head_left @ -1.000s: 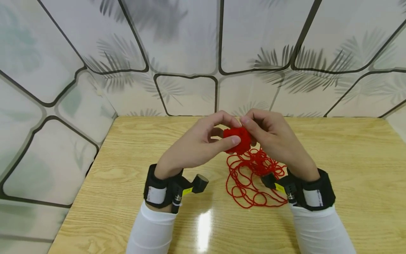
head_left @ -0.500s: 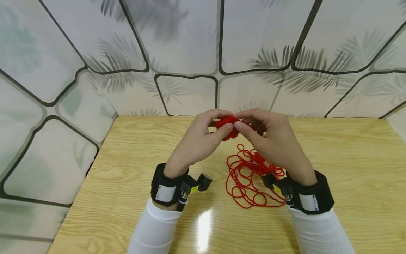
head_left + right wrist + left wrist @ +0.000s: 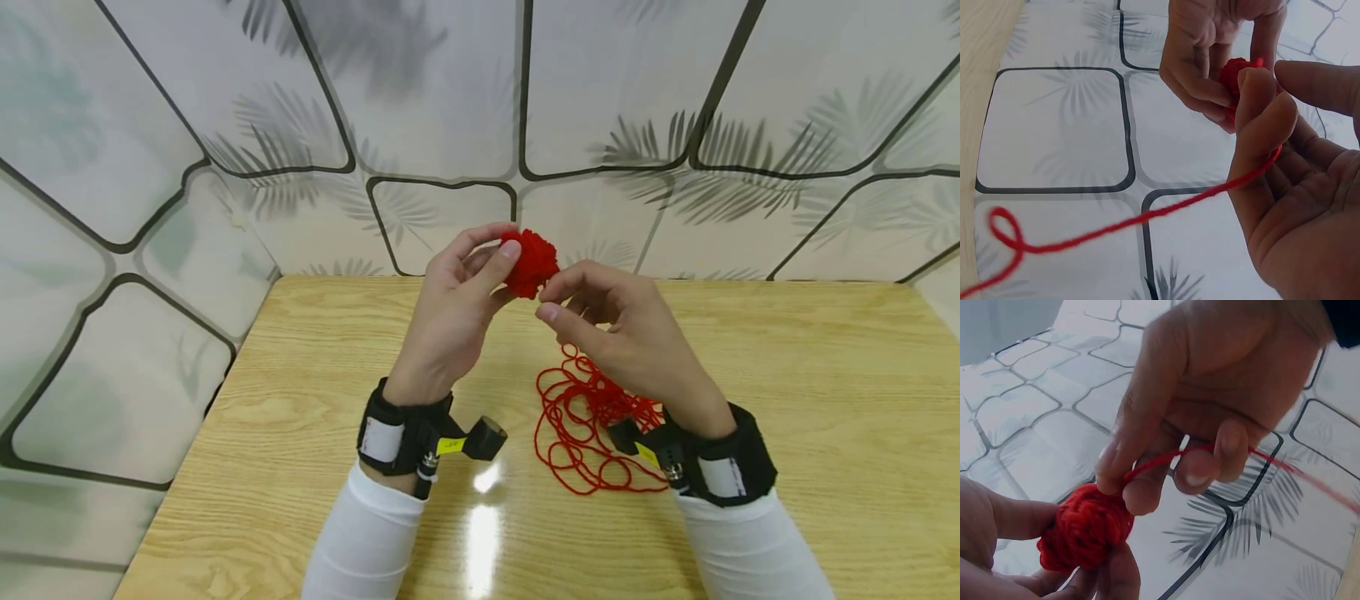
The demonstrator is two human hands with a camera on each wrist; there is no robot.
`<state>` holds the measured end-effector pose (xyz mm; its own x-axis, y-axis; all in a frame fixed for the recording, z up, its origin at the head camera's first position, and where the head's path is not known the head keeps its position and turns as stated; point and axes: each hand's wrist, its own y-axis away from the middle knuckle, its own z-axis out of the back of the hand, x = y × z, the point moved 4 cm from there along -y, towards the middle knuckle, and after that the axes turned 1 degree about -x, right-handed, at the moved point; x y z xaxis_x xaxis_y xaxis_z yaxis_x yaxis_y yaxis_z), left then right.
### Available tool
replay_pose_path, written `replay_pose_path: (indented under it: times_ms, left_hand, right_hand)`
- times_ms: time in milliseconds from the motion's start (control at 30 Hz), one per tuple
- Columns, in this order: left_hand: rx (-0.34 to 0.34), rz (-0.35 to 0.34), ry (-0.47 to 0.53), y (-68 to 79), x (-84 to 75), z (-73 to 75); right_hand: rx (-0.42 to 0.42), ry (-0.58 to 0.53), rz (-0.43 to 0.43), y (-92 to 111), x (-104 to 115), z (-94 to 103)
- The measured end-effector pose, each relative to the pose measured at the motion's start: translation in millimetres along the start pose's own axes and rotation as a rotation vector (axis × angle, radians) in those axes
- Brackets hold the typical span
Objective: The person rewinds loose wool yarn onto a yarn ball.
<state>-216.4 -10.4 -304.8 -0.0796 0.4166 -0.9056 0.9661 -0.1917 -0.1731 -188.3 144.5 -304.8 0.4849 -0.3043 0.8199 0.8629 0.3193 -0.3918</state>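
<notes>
My left hand (image 3: pixel 442 325) grips a small red crocheted piece (image 3: pixel 534 265) between thumb and fingers, raised above the table's far edge. In the left wrist view the crocheted piece (image 3: pixel 1085 528) appears rounded, with thick, bunched stitches. My right hand (image 3: pixel 633 333) is close at its lower right, fingers curled. A red yarn strand (image 3: pixel 1163 458) passes through the right hand's fingers, whose tips lie beside the piece. Trailing away in the right wrist view, the yarn (image 3: pixel 1166 210) forms a small loop. No hook can be made out.
A loose tangle of red yarn (image 3: pixel 577 400) lies on the wooden table (image 3: pixel 285 417), below and partly behind the right hand. A patterned wall covering (image 3: pixel 442 221) rises directly behind the table's far edge. Black straps with cameras sit on both wrists.
The left hand has lifted the crocheted piece upward and turned it. The right hand, which touched the piece half a second ago, is now lower and slightly apart in the head view.
</notes>
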Motion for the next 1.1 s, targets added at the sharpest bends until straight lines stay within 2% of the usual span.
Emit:
replay_pose_path:
  times_ms: [133,267,333,433,633,767,833,900,1033,1100]
  left_hand:
    - [0.056,0.006,0.069,0.3,-1.0,-2.8]
    - [0.131,0.043,0.149,0.6,-1.5,-5.4]
    - [0.167,0.047,0.153,1.1,-2.4,-6.4]
    - [0.218,0.03,0.068,3.2,-3.8,-7.2]
    - [0.343,-0.007,-0.183,10.9,-13.1,-10.0]
    - [0.458,-0.006,-0.288,18.8,-21.5,-12.8]
    - [0.488,-0.023,-0.342,20.3,-21.2,-14.2]
    - [0.476,-0.069,-0.43,18.9,-18.0,-14.3]
    - [0.355,-0.16,-0.653,12.7,-8.0,-10.0]
    - [0.296,-0.178,-0.739,10.4,-4.4,-7.6]
  right_hand:
    - [0.01,-0.064,-0.023,-1,-3,0.1]
    - [0.005,-0.124,-0.042,-2,-5,2.0]
    - [-0.006,-0.143,-0.05,-2,-6,3.6]
    - [-0.016,-0.143,-0.05,-2,-6,6.1]
    - [-0.039,-0.085,-0.024,-3,-9,12.0]
    - [-0.07,-0.067,-0.014,-4,-10,15.8]
    - [-0.089,-0.058,-0.008,-4,-9,17.4]
    - [-0.119,-0.045,-0.006,-4,-7,19.2]
    - [-0.157,-0.006,0.022,-2,-1,20.8]
    - [-0.145,0.01,0.046,-1,2,18.9]
